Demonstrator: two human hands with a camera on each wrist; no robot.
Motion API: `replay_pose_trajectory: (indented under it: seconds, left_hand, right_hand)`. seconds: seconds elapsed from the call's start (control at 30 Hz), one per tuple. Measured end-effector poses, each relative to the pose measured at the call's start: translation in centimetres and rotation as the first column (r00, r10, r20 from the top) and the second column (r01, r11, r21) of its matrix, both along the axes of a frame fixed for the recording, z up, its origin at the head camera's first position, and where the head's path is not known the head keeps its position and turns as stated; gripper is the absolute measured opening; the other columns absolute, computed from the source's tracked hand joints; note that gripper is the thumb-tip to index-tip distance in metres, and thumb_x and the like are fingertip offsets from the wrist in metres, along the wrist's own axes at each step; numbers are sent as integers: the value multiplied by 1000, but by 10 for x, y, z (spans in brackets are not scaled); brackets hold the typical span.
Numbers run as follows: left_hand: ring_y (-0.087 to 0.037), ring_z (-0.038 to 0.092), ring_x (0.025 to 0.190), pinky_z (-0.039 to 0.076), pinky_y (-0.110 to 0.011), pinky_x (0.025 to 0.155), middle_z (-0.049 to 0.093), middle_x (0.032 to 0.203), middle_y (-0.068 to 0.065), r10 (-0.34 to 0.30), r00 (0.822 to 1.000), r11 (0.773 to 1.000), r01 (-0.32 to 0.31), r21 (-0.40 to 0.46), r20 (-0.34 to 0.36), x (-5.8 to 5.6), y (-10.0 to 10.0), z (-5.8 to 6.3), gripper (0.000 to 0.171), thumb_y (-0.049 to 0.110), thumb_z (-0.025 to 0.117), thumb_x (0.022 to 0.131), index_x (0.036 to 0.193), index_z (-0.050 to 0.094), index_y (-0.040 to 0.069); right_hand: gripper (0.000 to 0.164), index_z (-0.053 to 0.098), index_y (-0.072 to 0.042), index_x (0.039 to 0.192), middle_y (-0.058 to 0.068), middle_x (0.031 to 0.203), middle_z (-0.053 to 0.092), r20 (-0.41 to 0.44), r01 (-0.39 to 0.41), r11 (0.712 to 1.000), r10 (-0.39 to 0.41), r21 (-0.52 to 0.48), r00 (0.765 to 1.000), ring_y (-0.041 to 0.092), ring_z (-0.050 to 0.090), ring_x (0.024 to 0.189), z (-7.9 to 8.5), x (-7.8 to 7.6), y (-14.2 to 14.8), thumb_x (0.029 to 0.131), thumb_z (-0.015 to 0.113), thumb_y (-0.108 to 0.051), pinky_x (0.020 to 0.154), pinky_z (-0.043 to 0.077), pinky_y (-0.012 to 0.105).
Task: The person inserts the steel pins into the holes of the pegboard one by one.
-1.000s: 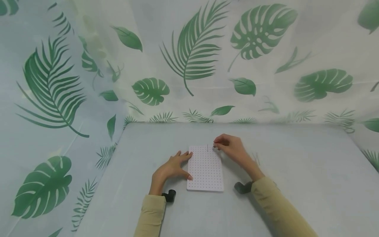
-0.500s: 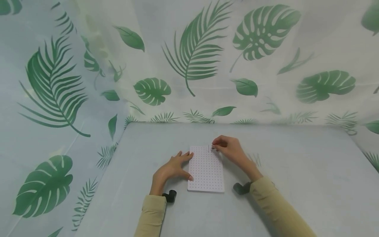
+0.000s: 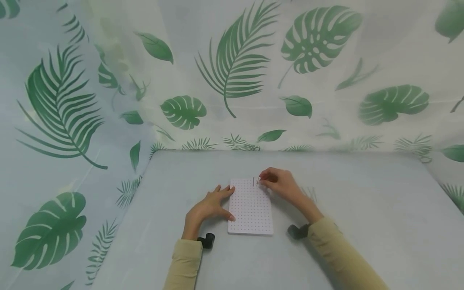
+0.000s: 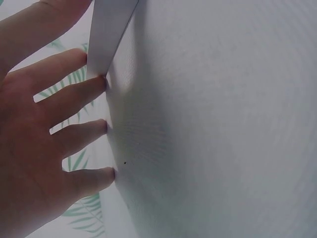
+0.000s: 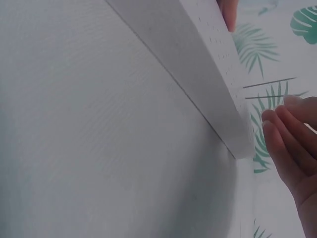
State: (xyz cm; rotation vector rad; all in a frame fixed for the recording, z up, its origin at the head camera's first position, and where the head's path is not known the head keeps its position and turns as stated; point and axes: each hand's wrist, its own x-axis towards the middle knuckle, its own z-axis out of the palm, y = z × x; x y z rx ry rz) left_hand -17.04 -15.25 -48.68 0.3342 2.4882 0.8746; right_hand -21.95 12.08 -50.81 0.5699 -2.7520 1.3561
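A white board with a grid of small holes (image 3: pixel 250 209) lies on the table. My left hand (image 3: pixel 208 206) rests along its left side with fingers spread, the thumb and a fingertip touching its edge; in the left wrist view, the fingers (image 4: pixel 74 99) look fairly straight. Near the far edge a thin dark pin (image 5: pixel 270 83) stands upright in the board. Just right of it, my right hand (image 3: pixel 282 184) pinches a second thin pin (image 5: pixel 265 97) between thumb and fingertips. That pin's lower end meets the board, and in the head view it leans slightly.
A pale grey cloth covers the table (image 3: pixel 362 209). Behind and to the left hang white curtains (image 3: pixel 246 72) printed with green leaves. Black wrist devices (image 3: pixel 298 231) sit beside both sleeves.
My right hand has come slightly down and left toward the standing pin, and the second pin now shows at the board's holes. The left hand has stayed in place.
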Motion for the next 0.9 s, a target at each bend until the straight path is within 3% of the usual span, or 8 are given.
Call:
replay_pose_trajectory:
  seconds: [0.17,0.3,0.5,0.67,0.9]
  left_hand:
    - [-37,11,160,11,-67,126,30,169,-5,-1,1000,1000,1,1,-1,0,0,-3,99,25,92,75,159,41,17]
    - [-37,10,160,10,-66,127,30,169,-5,-5,1000,1000,5,4,-7,-1,1,-3,99,25,92,75,159,41,16]
    - [-37,11,160,10,-66,127,30,169,-6,-9,1000,1000,9,4,-8,-1,2,-3,99,24,92,75,159,41,15]
    - [-38,11,160,11,-66,126,30,169,-6,-9,1000,1000,9,-6,-10,0,1,-3,99,23,92,75,159,41,16]
    - [-38,11,160,13,-69,125,30,169,-6,2,1000,1000,-1,10,-10,1,2,-2,99,25,92,74,159,42,16]
  right_hand:
    - [19,74,-4,107,6,95,78,-38,-3,999,5,49,999,19,74,85,-4,2,13,88,77,-3,79,62,32]
    - [20,75,-8,109,0,89,74,-47,16,993,-10,116,999,12,65,74,-5,5,26,89,78,-7,67,55,24]
    - [20,74,-6,108,-2,81,67,-28,6,989,-1,150,1000,7,54,60,3,13,49,89,78,-8,50,47,23]
    - [18,75,-4,105,-3,81,67,-55,-21,984,31,179,998,5,53,62,8,21,66,87,79,-6,56,48,21]
    - [19,75,-7,105,-4,83,67,-22,-29,976,35,217,999,5,54,64,9,29,87,87,80,-8,57,48,22]
